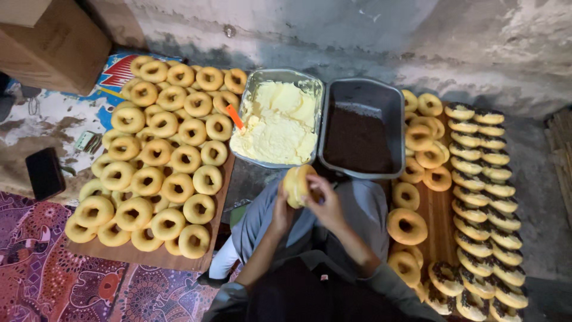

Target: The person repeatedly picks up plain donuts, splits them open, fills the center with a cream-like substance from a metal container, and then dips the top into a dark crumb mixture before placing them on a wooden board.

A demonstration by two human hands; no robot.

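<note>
Both hands are up on one doughnut (296,185): left hand (281,210) cups it from below, right hand (323,200) pinches its edge. Just beyond sit the cream tray (257,89) and the sprinkle tray (390,101).

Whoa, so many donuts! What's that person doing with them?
A person sitting on the floor holds one plain donut in both hands, left hand under it, right hand at its side. Just ahead sit a metal tray of pale yellow cream and a grey tray of dark chocolate sprinkles. Plain donuts cover a board on the left; chocolate-topped ones line up in rows on the right.
</note>
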